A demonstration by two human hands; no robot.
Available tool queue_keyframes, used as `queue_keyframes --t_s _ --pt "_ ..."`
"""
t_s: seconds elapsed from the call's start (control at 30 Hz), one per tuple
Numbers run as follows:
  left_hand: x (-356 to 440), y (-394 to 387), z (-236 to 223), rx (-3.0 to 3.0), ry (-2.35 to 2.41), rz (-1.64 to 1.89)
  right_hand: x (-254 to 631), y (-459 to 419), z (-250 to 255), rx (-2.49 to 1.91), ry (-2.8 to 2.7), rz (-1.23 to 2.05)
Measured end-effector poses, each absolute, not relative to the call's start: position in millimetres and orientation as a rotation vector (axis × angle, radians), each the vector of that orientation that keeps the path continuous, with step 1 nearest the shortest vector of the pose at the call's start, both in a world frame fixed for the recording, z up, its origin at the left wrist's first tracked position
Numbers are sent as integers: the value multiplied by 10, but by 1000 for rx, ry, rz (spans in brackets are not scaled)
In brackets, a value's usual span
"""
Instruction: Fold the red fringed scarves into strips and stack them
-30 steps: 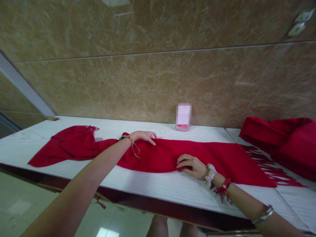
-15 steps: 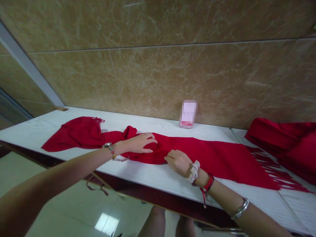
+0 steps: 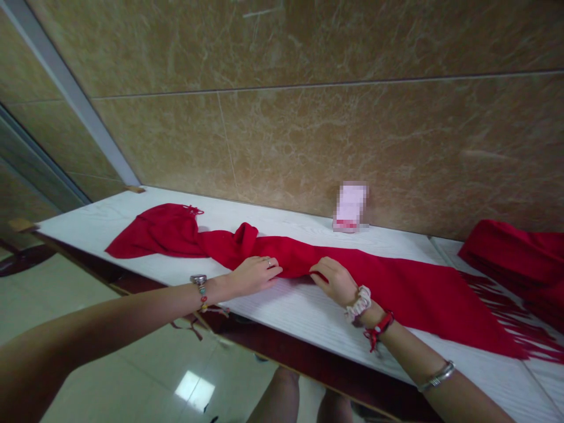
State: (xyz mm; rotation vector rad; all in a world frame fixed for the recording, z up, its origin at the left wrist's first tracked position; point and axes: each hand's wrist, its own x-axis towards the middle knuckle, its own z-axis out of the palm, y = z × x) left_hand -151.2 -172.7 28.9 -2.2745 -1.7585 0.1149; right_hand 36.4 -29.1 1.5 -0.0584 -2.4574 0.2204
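A long red scarf [image 3: 409,288] stretches across the white table [image 3: 308,317], its fringe spread at the right end. Its left end lies bunched and rumpled. My left hand [image 3: 258,274] is closed on the near edge of the scarf around its middle, fingers together. A short way to the right, my right hand [image 3: 333,278] pinches the same near edge with curled fingers. Between the hands the cloth is gathered and narrower than at the right. What lies under the fingertips is partly hidden.
More folded red cloth [image 3: 520,258] lies at the right end. A blurred pink-white box-like thing [image 3: 351,205] stands against the marbled wall [image 3: 282,147]. The table's front edge runs above a dark shelf, with my knees below.
My left hand has come off the top of the scarf to its near edge and its fingers have closed. The scarf's middle is now narrower, its near edge drawn away from me. The view has shifted slightly.
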Motion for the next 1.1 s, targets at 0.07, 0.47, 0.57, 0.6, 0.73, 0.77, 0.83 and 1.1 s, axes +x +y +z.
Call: queue_keyframes --t_s 0.07,0.47,0.57,0.6,0.73,0.77,0.83,1.1 --pt "-1514 -1731 290 -2250 -1755 146 369 -285 22 -31 -2450 223" --pt "-1486 -1837 249 -2376 -1499 228 458 -374 33 263 -2690 563" --pt "-1466 -1858 210 -2355 -1518 235 430 -334 90 261 -2688 682" --pt "-1465 -1862 200 -2346 -1533 220 388 -300 109 169 -2672 684" --pt "-1501 -1866 157 -2360 -1518 136 7 -102 195 -451 -2671 577" --pt "-1518 -1865 143 -2369 -1506 109 -128 -52 217 -567 -2700 567" --pt "-1554 -1857 113 -2401 -1471 60 -404 30 256 -698 -2757 581" --pt "-1609 -1823 18 -2442 -1455 -21 -1014 135 341 -692 -2963 863"
